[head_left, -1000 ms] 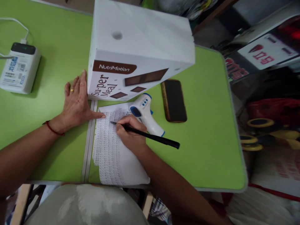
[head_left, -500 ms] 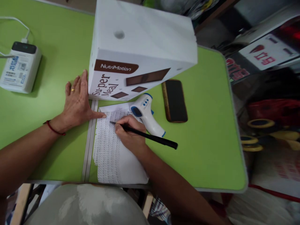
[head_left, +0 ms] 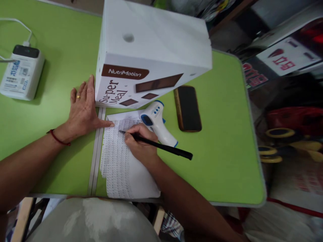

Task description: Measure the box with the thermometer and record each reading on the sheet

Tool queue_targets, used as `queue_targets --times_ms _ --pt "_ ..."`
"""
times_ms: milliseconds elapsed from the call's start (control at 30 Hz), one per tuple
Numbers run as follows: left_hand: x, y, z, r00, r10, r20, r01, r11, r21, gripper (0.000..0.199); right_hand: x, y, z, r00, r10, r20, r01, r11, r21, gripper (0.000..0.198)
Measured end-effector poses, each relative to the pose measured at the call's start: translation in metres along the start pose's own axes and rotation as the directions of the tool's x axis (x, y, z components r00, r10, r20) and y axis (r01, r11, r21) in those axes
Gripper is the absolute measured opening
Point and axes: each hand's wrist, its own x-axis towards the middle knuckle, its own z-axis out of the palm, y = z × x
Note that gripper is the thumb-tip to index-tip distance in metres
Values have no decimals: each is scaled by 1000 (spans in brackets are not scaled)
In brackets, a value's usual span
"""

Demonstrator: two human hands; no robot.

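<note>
My right hand [head_left: 141, 143] grips a black pen [head_left: 164, 146], its tip on a sheet of paper [head_left: 117, 168] covered with rows of small handwriting. Flat on the table lies my left hand [head_left: 83, 109], fingers stretched out beside a white box [head_left: 156, 43]; its thumb rests on the paper's upper left edge. A white and blue infrared thermometer [head_left: 158, 122] lies just past my right hand, over the top of the paper. The paper's lower right part, near my forearm, is blank.
A dark phone [head_left: 188, 108] lies right of the thermometer on the green table [head_left: 222, 151]. At the far left stands a white power bank [head_left: 22, 72] with cables [head_left: 19, 21]. Scissors with yellow handles [head_left: 271, 154] and bags lie beyond the table's right edge.
My right hand and the pen have shifted very slightly to the right, and the paper's lower end has moved a little with them. My left hand stays in place.
</note>
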Motion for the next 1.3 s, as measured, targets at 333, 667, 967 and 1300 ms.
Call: queue_targets --times_ms 333,667,967,1300 --pt "0 0 -1 1000 4 5 -4 1000 2 144 0 0 -1 1000 -8 -20 7 1000 -9 12" --pt "0 1 -1 1000 -7 10 7 1000 3 143 -1 -1 -2 1000 -17 -6 16 1000 -19 11" --pt "0 1 -2 1000 -17 23 17 1000 5 144 0 -1 -2 1000 13 -28 -15 998 -60 10" --pt "1 2 -4 999 -21 28 21 1000 -12 141 0 -2 -3 1000 16 -19 -16 1000 -25 13"
